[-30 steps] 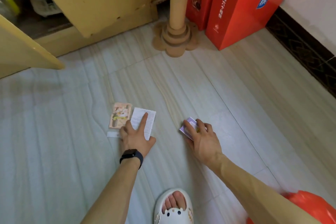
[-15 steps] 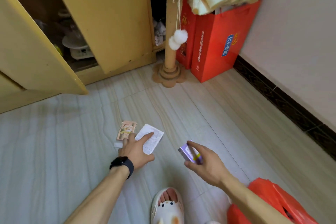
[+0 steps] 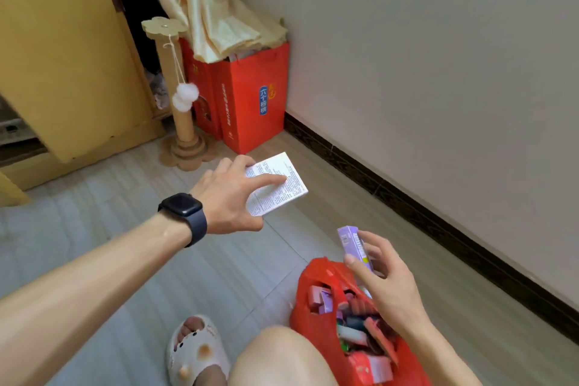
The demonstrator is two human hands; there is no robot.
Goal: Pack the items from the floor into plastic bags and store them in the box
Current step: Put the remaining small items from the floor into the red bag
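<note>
My left hand [image 3: 228,194], with a black watch on the wrist, holds a white printed leaflet [image 3: 279,182] in the air above the floor. My right hand [image 3: 382,276] grips a small purple box [image 3: 354,244] just above the open mouth of a red plastic bag [image 3: 316,279] at the lower right. The bag stands on the floor by my knee and holds several small boxes and packets. The pink card that lay beside the leaflet is out of view or hidden under the paper.
A cardboard cat scratching post [image 3: 185,128] with white pom-poms stands ahead, beside two red gift bags [image 3: 250,103] with cream cloth on top. A yellow cabinet door [image 3: 62,56] hangs open at left. The wall and dark skirting [image 3: 438,207] run along the right. My slippered foot [image 3: 194,351] is at the bottom.
Both hands lifted off the floor and swung right. The left picked up the white leaflet; the right carried the purple box over the red bag. The view turned right toward the bag.
</note>
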